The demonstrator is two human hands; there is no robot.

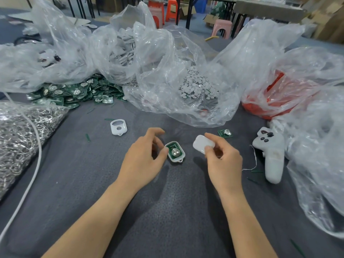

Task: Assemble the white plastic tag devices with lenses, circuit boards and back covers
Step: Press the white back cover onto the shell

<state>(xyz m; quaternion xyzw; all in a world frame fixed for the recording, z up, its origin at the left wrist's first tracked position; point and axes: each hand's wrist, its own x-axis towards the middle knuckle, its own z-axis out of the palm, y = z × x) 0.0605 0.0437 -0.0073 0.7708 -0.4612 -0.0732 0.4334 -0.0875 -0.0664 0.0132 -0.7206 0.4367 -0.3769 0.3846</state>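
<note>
Our left hand gripped the board-loaded tag shell; just right of that shell, our right hand pinched a back cover. We judged closing the step: align the cover, then press down.

Open table spans the lower centre; plastic bags block the top and right, metal rings the left edge.

The grey table bears clear plastic bags along its far side, with green circuit boards piled far left. A white shell lies centre-left, a white controller right.
</note>
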